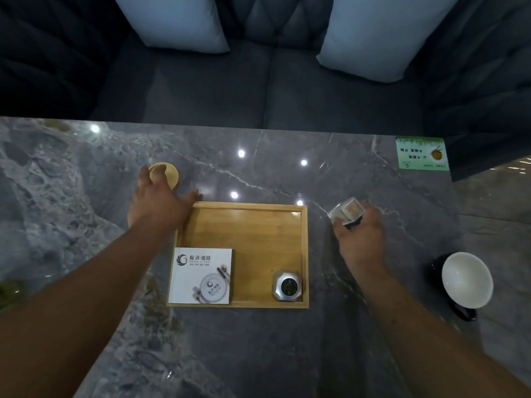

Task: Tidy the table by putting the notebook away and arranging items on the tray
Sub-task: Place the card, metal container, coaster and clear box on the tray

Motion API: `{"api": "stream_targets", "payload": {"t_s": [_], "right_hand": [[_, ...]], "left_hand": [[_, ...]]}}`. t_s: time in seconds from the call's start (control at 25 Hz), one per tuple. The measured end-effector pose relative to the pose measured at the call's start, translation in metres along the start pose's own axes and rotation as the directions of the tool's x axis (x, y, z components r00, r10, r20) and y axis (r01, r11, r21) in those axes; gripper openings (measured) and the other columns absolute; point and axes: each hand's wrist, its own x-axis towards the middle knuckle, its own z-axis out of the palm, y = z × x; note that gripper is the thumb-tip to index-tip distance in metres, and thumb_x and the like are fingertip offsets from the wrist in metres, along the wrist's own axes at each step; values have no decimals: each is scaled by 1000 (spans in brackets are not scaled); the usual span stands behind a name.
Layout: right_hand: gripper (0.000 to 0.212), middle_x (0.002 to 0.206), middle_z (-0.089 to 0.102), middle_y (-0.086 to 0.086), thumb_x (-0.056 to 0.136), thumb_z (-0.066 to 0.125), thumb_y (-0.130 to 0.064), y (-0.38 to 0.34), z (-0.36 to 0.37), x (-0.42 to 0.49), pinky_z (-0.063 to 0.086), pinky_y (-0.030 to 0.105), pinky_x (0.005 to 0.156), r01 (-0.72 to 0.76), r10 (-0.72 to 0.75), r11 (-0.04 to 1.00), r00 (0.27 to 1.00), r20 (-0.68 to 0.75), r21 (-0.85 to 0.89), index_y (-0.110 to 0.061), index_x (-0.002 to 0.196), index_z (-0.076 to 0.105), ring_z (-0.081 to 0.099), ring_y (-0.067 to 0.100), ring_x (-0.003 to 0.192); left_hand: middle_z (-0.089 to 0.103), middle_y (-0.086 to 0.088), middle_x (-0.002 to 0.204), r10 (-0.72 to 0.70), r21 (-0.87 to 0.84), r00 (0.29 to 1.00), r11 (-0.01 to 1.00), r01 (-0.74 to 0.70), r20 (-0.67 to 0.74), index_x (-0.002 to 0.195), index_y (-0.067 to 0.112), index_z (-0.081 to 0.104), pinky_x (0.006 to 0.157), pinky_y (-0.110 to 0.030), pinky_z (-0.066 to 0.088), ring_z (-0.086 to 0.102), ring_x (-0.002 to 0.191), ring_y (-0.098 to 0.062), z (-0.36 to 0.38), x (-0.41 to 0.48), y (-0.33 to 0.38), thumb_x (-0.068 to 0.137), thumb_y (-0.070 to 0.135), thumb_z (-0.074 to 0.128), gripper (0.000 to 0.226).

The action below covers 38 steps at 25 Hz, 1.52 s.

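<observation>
A wooden tray (247, 225) lies in the middle of the grey marble table. In its near left corner rests a white square booklet (201, 275) with a printed logo, and in its near right corner stands a silver octagonal call bell (288, 285). My left hand (161, 202) reaches past the tray's far left corner, fingers spread over a round wooden coaster (168, 175) that lies on the table. To the right of the tray, my right hand (359, 239) grips a small clear box (347, 212) with a black base, tilted.
A black cup with a white inside (465, 280) stands near the right table edge. A green card (421, 153) lies at the far right corner. Beyond the table's far edge is a dark sofa with two pale cushions (370, 33).
</observation>
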Motion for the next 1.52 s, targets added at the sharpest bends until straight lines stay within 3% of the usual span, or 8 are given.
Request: {"api": "stream_targets", "payload": {"t_s": [0.12,0.24,0.44,0.68,0.92,1.08,1.28,1.52], "right_hand": [[39,99,70,5,81,84,-27,4,3,2,59,50,81,5,-5,1000,1000,-12,-27,-13,109,61,69,24,87],[35,95,70,4,81,83,-28,7,2,3,59,50,80,19,-19,999,1000,-7,-35,-15,106,61,69,22,84],[44,107,70,11,80,83,-30,12,6,4,56,52,87,82,-83,986,997,1,-148,-10,113,61,67,30,98],[34,89,70,2,77,85,-30,11,8,10,56,36,72,63,-64,991,998,-7,-114,-17,99,62,69,22,80],[36,87,63,-5,77,85,-35,-2,3,9,45,30,69,176,-175,968,984,20,-178,-18,100,63,64,20,80],[38,103,68,-2,80,82,-38,-20,7,1,57,37,79,317,-288,937,938,190,-144,-25,111,63,66,17,91],[41,105,60,-9,80,81,-38,-32,19,-14,49,34,84,516,-453,845,832,322,-143,-27,114,61,58,14,98],[49,115,65,0,82,81,-37,-29,21,-15,46,34,89,673,-562,714,716,414,-193,-24,123,58,56,19,108]], "left_hand": [[15,-16,169,-24,11,1000,1000,24,15,153,24,23,109,-61,40,35,145,-46,-2,14,0,78,67,68,98],[34,-20,157,-29,30,1000,999,29,8,149,19,32,104,-61,45,48,133,-49,-3,24,-2,82,58,69,86],[46,-21,144,-16,38,999,999,17,-31,143,17,40,97,-58,48,57,121,-50,-4,26,-6,86,49,70,72],[49,-22,134,-56,50,998,997,57,-11,133,8,55,90,-53,51,61,112,-47,-14,20,-6,68,67,74,89],[56,-16,129,-53,-23,999,998,52,-4,131,17,58,90,-50,51,61,114,-41,-23,-10,5,56,82,63,99],[58,-12,127,-19,-20,999,1000,19,30,129,21,58,84,-48,51,64,110,-38,-19,-34,11,55,82,64,96],[62,-9,124,50,42,997,998,-53,64,128,21,59,85,-45,52,64,110,-33,-6,-57,17,57,82,66,94],[62,-9,122,94,117,992,988,-103,85,127,16,59,86,-44,51,63,111,-32,3,-65,22,60,78,68,91]]}}
